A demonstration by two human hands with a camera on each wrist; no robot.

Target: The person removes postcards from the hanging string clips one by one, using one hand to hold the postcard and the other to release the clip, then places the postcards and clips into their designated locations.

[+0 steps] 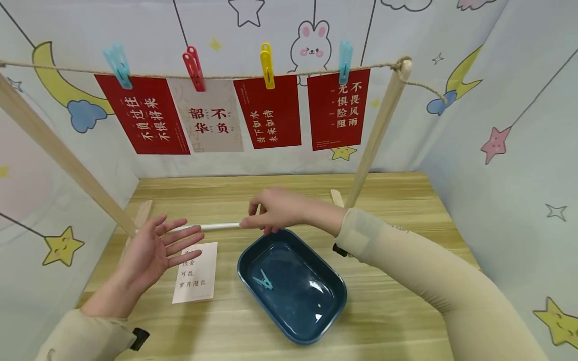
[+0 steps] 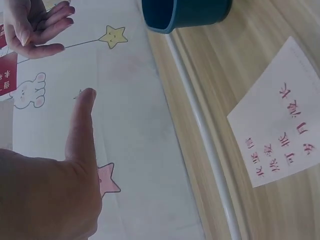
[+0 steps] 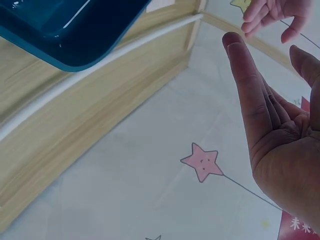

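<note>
My left hand (image 1: 158, 248) is held palm up over the left side of the table, fingers spread and empty. It overlaps the top corner of a pale card with red characters (image 1: 198, 283) lying on the wood. Over the far rim of a dark blue tray (image 1: 289, 271) hangs my right hand (image 1: 282, 208), its fingers loosely bent with nothing between them. One light-blue clothespin (image 1: 264, 282) lies inside the tray. Above, a twine line (image 1: 375, 65) carries a red card (image 1: 146, 120), a pale card (image 1: 212, 138), and two more red cards (image 1: 275, 113), (image 1: 336, 113).
Blue (image 1: 118, 66), red (image 1: 194, 68), yellow (image 1: 267, 66) and second blue (image 1: 345, 62) clothespins grip the hung cards. Wooden posts stand left (image 1: 67, 158) and right (image 1: 379, 125). A white rod (image 1: 221, 226) runs low between them. Patterned cloth (image 1: 510, 200) encloses the table.
</note>
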